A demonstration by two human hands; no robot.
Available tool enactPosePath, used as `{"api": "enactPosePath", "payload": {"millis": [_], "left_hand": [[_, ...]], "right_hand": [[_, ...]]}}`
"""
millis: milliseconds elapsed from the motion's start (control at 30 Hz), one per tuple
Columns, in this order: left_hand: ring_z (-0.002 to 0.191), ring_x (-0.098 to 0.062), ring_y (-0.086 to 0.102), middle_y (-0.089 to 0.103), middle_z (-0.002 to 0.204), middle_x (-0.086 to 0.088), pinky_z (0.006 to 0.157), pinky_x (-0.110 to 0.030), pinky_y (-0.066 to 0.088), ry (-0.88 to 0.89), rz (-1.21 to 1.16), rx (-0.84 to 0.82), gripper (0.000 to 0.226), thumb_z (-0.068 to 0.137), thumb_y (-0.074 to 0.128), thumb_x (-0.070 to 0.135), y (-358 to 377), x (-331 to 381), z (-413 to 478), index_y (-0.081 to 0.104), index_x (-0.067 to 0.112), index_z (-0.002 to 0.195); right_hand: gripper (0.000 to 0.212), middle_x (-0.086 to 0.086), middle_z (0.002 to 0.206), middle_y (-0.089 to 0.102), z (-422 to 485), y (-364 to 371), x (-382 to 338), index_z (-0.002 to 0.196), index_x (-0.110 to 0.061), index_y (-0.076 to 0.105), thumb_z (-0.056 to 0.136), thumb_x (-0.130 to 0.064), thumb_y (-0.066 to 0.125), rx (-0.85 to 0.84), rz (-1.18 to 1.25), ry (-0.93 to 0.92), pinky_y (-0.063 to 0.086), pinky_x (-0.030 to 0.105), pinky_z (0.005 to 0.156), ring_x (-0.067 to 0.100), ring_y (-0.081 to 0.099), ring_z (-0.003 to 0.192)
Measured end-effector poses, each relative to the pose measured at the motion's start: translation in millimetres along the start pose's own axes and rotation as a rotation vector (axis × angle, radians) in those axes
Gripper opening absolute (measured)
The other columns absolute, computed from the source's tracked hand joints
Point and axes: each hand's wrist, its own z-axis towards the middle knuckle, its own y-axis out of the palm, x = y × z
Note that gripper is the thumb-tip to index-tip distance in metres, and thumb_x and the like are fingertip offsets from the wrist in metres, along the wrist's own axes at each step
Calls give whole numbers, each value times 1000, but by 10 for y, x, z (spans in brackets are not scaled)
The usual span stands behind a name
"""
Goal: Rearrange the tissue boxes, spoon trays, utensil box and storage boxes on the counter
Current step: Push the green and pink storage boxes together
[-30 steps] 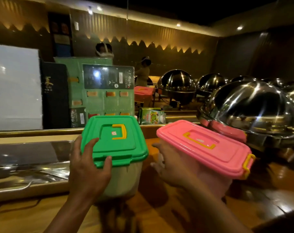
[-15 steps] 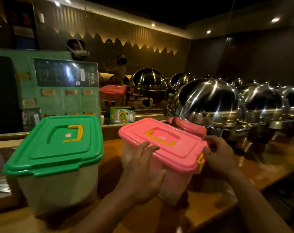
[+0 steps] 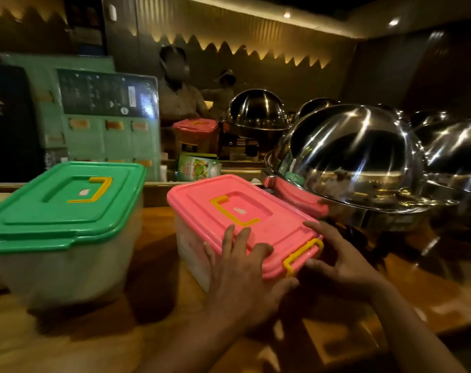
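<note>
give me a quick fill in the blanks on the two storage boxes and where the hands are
1. Both hands, left and right, rest on the storage box with the ____ lid.
2. The other storage box has a ____ lid.
3. The latch between the hands is ____.
4. Right of the held box stands a shiny domed ____ dish.

Missing words: pink; green; yellow; chafing
</note>
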Motion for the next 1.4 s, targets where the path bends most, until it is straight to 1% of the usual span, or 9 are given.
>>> {"api": "enactPosePath", "payload": {"millis": [100, 200, 333, 500, 633, 867, 1000, 1167, 1400], "left_hand": [[151, -30, 20, 42, 153, -4, 113, -65, 25, 32, -102, 117, 58, 72, 53, 80, 9, -169, 2, 62, 40, 113], [153, -27, 15, 27, 161, 0, 115, -59, 30, 86, -157, 157, 61, 70, 69, 71, -70, -386, -6, 58, 42, 122], [147, -1, 19, 15, 162, 14, 112, -11, 19, -134, -368, 239, 116, 41, 85, 71, -221, -625, -77, 35, 47, 143], [124, -15, 62, 65, 135, 6, 95, -33, 55, -200, -924, 172, 111, 44, 101, 29, -263, -959, -65, 48, 34, 141], [131, -32, 56, 59, 142, -9, 104, -56, 47, -192, -1137, 59, 93, 67, 88, 10, -354, -1170, -1, 43, 26, 148], [137, -42, 47, 48, 150, -19, 108, -66, 37, -136, -1282, -30, 90, 82, 70, -5, -172, -1264, 34, 30, 31, 153], [138, -40, 47, 45, 154, -11, 106, -69, 36, -206, -1326, 36, 119, 65, 94, 15, -51, -1357, 44, 21, 56, 149], [135, -36, 51, 51, 149, -11, 107, -63, 41, -195, -1321, 56, 112, 63, 94, 22, -14, -1297, 127, 29, 43, 151], [136, -39, 49, 51, 148, -16, 110, -66, 34, -178, -1292, 47, 92, 76, 82, 12, 31, -1385, 352, 33, 36, 151]], "right_hand": [[84, -16, 153, 32, 79, 55, -1, 139, -51, 45, 64, -66, 81, 1, -3, -48, 36, 24, 107, 3, 33, 139], [84, -19, 141, 34, 118, 207, -79, 125, -57, 50, 50, -71, 85, 56, 59, -56, 36, 8, 90, -17, 35, 124], [84, -22, 125, 36, 106, 499, -204, 111, -48, 58, 38, -75, 88, 199, 131, -57, 38, 13, 91, -20, 37, 115], [86, -8, 120, 35, 71, 887, -428, 108, -39, 59, 37, -80, 84, 360, 118, -63, 39, 11, 89, -10, 42, 112], [95, -10, 127, 30, 54, 1053, -480, 133, -43, 47, 52, -80, 79, 350, 140, -47, 39, 16, 94, -9, 38, 122], [136, -41, 142, 28, 40, 1080, -492, 158, -41, 7, 52, -71, 87, 235, 415, 101, 31, 29, 112, -3, 28, 140], [133, -41, 141, 35, 51, 1069, -446, 157, -42, 14, 51, -71, 89, 231, 457, 79, 35, 27, 109, -10, 37, 134], [121, -24, 149, 45, 122, 1056, -413, 154, -44, 24, 55, -66, 91, 241, 465, 58, 40, 46, 115, 1, 39, 140], [100, -24, 136, 57, 359, 1106, -356, 147, -44, 35, 65, -54, 91, 261, 489, 15, 50, 39, 102, -2, 50, 128]]}}
